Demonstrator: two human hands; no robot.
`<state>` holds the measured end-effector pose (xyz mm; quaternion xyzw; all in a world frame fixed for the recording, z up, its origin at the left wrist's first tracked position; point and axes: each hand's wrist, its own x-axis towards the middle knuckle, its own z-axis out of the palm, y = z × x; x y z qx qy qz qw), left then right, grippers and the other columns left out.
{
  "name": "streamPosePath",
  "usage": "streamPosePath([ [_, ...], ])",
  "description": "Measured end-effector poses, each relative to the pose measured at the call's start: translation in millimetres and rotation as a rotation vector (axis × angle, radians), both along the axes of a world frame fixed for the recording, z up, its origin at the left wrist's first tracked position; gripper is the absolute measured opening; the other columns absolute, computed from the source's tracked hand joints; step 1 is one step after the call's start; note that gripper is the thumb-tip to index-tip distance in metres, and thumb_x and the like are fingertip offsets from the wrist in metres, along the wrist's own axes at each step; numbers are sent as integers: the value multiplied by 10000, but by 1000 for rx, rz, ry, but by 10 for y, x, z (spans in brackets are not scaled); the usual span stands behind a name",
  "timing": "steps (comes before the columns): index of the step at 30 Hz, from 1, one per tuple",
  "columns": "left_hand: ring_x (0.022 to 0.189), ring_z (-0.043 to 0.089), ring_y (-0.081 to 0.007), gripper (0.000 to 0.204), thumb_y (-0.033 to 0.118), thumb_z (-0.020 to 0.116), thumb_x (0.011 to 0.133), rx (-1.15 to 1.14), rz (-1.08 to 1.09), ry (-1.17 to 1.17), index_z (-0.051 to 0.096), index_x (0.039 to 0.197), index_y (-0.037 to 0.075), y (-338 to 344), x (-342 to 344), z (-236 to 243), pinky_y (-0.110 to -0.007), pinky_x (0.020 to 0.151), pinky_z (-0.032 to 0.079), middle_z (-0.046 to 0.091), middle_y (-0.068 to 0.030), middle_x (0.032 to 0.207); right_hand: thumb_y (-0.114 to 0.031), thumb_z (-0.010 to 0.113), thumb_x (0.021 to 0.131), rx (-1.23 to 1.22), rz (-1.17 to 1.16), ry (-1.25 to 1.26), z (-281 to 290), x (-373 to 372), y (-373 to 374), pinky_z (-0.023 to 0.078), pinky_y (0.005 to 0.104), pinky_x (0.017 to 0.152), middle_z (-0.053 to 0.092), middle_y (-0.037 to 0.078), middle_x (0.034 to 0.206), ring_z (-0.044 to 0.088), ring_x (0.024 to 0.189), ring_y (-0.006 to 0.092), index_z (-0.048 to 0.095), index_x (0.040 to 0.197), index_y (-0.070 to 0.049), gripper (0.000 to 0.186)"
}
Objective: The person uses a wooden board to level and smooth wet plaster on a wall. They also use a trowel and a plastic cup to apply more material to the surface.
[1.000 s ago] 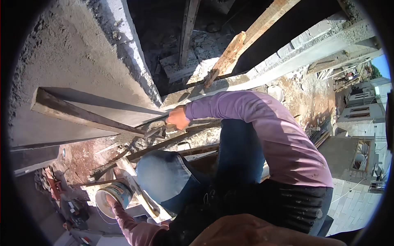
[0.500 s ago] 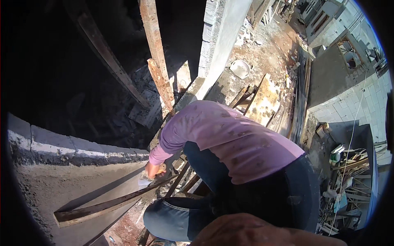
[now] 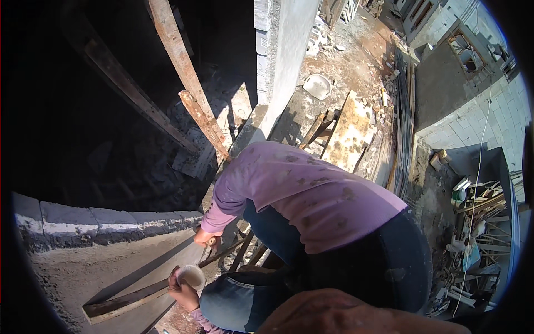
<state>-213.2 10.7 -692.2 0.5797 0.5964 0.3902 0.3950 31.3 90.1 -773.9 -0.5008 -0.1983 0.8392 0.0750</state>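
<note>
A small round white cup (image 3: 191,276) with pale contents is held in my left hand (image 3: 181,292), its fingers wrapped around the outer side. Just above it, my right hand (image 3: 207,237) closes around the yellowish-brown handle of what looks like a trowel. Its light flat blade (image 3: 197,253) is partly lost against the bright plaster. Both hands are close to a grey plastered low wall (image 3: 72,261). A timber strip (image 3: 128,299) leans along that wall beneath the cup. My right arm, in a stained pink sleeve, reaches across from the right over my bent knee.
Light blocks (image 3: 69,218) top the low wall, with a dark interior behind. Wooden props (image 3: 175,50) slant beside a block column (image 3: 278,50). Farther right are a white basin (image 3: 317,87), a stained board (image 3: 349,133), long bars (image 3: 403,122) and a scrap-timber pile (image 3: 489,228).
My left hand has come into view from below, raising the white cup beside the wall. My right hand has shifted slightly, still gripping the trowel. The view has turned a little.
</note>
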Motion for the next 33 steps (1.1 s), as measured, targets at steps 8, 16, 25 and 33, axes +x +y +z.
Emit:
streamPosePath([
  [8, 993, 673, -352, 368, -112, 482, 693, 482, -229, 456, 691, 994, -66, 613, 1089, 229, -407, 904, 507, 704, -179, 1072, -149, 436, 967, -77, -200, 9, -402, 11, 241, 251, 664, 1103, 533, 176, 1350, 436, 1298, 390, 617, 1254, -33, 359],
  [16, 868, 682, -266, 313, -70, 537, 743, 406, -126, 173, 694, 1015, -71, 1021, 1047, -300, -377, 769, 517, 720, -154, 1005, -377, 674, 817, 100, -321, 241, -1078, 256, 488, 530, 413, 713, 615, 61, 864, 644, 850, 238, 615, 959, -75, 339],
  [25, 720, 631, -104, 214, 56, 649, 887, -105, 187, -309, 714, 1090, 32, 478, 533, -330, -218, 467, 384, 710, -48, 966, -371, 692, 773, 1675, 1399, -652, -820, 837, 594, 537, 498, 827, 670, 232, 941, 664, 986, 398, 652, 973, 16, 438],
  [33, 907, 686, -219, 335, 14, 635, 849, -73, 729, -245, 676, 1182, 12, -996, -1009, 256, -294, 664, 528, 703, -107, 1090, -325, 696, 770, 1495, 1481, -634, -597, 723, 456, 533, 501, 849, 672, 274, 1008, 655, 1003, 428, 672, 1001, 50, 441],
])
